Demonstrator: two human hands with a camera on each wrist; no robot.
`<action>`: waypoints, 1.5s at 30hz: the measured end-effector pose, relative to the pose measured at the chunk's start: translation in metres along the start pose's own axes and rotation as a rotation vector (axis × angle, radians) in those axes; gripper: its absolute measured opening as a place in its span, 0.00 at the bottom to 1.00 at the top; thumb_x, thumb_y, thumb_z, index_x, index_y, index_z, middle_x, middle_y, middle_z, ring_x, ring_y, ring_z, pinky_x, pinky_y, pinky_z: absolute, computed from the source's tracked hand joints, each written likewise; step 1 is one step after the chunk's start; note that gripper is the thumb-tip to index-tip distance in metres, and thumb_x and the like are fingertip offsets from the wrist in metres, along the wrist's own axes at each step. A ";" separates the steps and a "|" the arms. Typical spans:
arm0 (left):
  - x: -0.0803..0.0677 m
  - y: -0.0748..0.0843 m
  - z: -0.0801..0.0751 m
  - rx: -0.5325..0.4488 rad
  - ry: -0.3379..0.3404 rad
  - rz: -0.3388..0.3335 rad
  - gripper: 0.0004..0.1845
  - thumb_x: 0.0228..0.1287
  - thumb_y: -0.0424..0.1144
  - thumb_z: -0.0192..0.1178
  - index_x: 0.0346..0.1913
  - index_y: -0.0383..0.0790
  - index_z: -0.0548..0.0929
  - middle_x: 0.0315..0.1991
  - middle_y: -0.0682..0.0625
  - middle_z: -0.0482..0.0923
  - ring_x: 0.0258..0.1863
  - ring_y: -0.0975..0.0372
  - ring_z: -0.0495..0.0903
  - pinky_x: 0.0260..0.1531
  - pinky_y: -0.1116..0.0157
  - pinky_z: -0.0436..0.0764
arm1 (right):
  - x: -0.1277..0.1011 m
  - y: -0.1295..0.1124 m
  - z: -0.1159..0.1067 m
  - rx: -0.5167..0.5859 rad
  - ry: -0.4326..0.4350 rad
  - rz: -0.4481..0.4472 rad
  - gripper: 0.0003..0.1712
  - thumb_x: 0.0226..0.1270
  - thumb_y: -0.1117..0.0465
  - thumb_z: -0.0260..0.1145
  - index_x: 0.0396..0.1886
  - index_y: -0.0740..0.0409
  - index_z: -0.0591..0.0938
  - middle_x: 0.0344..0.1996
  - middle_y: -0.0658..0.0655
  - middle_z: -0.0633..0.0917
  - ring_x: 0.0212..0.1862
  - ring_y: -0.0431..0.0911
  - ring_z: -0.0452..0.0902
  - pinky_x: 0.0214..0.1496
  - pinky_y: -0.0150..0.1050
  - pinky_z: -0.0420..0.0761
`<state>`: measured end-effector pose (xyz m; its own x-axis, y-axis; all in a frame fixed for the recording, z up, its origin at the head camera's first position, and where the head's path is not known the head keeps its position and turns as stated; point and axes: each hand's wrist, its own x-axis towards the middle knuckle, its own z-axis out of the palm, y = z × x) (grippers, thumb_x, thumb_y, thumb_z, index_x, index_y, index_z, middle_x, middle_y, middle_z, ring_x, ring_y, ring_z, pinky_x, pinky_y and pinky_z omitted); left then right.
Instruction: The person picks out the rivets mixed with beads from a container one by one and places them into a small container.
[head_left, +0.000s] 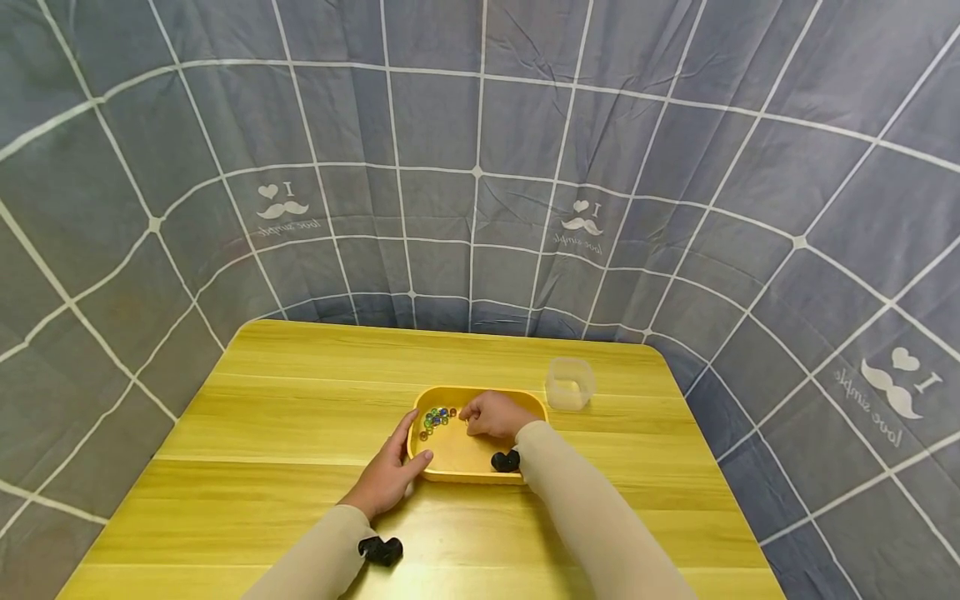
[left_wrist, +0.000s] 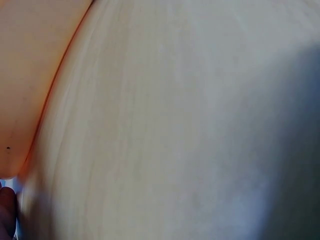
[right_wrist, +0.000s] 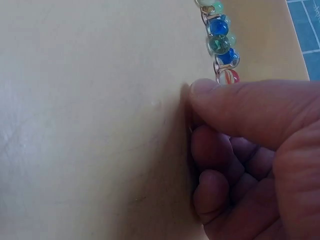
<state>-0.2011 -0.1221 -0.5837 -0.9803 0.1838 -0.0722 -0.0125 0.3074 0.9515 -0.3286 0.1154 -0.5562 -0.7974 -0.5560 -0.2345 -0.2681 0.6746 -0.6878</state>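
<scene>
A shallow yellow tray lies on the table, with several coloured glass marbles grouped at its left end. Thin metal wire pieces show among the marbles in the right wrist view. My left hand grips the tray's near left corner, thumb over the rim and fingers along the outer left side. Inside the tray, my right hand is low over the floor with curled fingers, just right of the marbles. A tiny glint shows at its pinched fingertips; the piece itself is mostly hidden.
A clear plastic container stands just beyond the tray's far right corner. The wood-grain table reaches back to a grey gridded curtain that curves round both sides. Black wrist cameras sit on the sleeves.
</scene>
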 end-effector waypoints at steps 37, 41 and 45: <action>0.001 -0.003 0.000 0.040 0.011 0.004 0.43 0.79 0.46 0.61 0.87 0.60 0.48 0.83 0.39 0.57 0.79 0.47 0.65 0.80 0.45 0.61 | 0.004 0.002 0.001 -0.125 0.034 0.002 0.07 0.66 0.62 0.77 0.42 0.51 0.95 0.42 0.49 0.94 0.36 0.37 0.79 0.42 0.32 0.82; 0.001 -0.001 0.002 0.074 0.028 -0.003 0.43 0.79 0.46 0.61 0.86 0.61 0.48 0.83 0.39 0.57 0.79 0.47 0.66 0.79 0.44 0.63 | 0.004 0.004 -0.002 -0.113 0.016 -0.032 0.09 0.66 0.62 0.77 0.45 0.51 0.95 0.40 0.48 0.93 0.34 0.37 0.79 0.41 0.32 0.81; 0.003 0.000 0.004 0.088 0.038 -0.008 0.43 0.79 0.46 0.61 0.86 0.61 0.48 0.83 0.39 0.57 0.78 0.46 0.66 0.78 0.43 0.63 | 0.006 0.005 -0.004 -0.135 -0.002 -0.059 0.10 0.67 0.61 0.76 0.47 0.50 0.94 0.37 0.47 0.93 0.33 0.37 0.77 0.40 0.31 0.79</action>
<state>-0.2029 -0.1174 -0.5849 -0.9871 0.1457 -0.0668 -0.0047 0.3900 0.9208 -0.3371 0.1171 -0.5584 -0.7771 -0.5975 -0.1978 -0.3851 0.6999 -0.6016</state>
